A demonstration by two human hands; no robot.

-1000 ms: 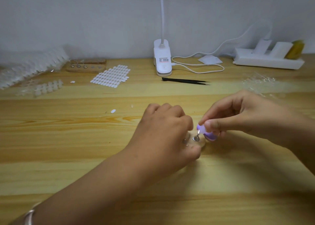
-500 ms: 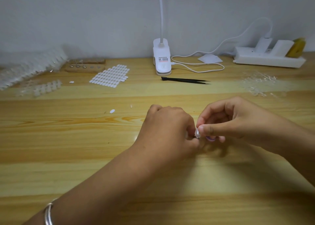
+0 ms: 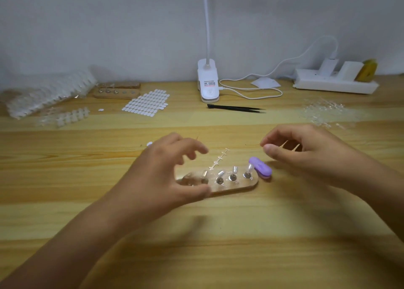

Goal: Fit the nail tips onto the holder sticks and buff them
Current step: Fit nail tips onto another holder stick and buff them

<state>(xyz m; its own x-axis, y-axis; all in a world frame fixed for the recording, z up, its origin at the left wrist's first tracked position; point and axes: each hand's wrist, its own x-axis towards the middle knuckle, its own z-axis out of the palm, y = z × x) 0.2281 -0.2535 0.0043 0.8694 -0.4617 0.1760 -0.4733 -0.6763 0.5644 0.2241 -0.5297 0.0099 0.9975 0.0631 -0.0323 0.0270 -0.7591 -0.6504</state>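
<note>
Left hand partly hides wooden holder.

Grey wall, wooden desk, clip lamp

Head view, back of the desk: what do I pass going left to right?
Bag of nail tips → sticker sheet → lamp base → power strip.

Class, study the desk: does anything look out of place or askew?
Two small white oval stickers lie loose on the wooden table: one just left of the sheet of white oval stickers, another by the left hand. They look strayed from the sheet.
</note>
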